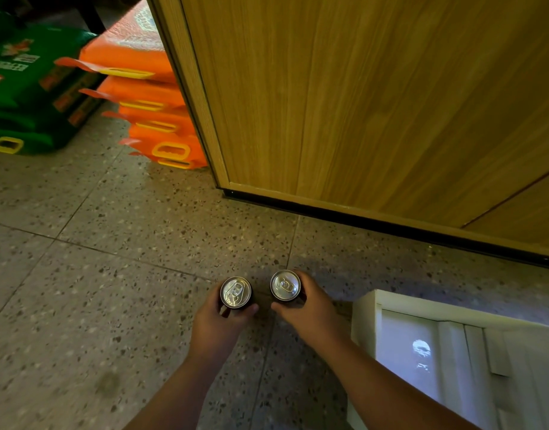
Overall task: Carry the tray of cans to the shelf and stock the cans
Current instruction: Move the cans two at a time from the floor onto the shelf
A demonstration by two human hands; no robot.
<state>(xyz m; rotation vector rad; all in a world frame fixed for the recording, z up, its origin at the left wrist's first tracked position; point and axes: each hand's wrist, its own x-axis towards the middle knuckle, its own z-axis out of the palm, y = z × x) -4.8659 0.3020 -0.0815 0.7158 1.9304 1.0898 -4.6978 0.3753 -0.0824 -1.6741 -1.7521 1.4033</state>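
**A can in each of your hands, held above the floor**

The speckled floor (118, 249) fills most of your view, its stone-chip tiles split by thin dark joints. To your upper right stands a big wooden panel (360, 97) with a dark strip along its foot where it meets the floor. At the lower right lies an open white box (364, 321), its flaps folded and a pale inside face with a small printed mark showing; no cans can be seen in the part of it that is in view. Up in the far left corner sit stacked green sacks (34, 88) with yellow handles, and just beside them, hard against the edge of the wooden panel, a stack of orange sacks (149, 116) with the same yellow handles.

Your left hand (218, 324) is wrapped round the left can (236, 292), fingers curled about its dark side and the thumb pressed across the near face. Your right hand (310, 311) grips the right can (285, 285) the same way. Both cans stand upright, silver tops and pull tabs facing you, close together but apart, above the floor just left of the box.
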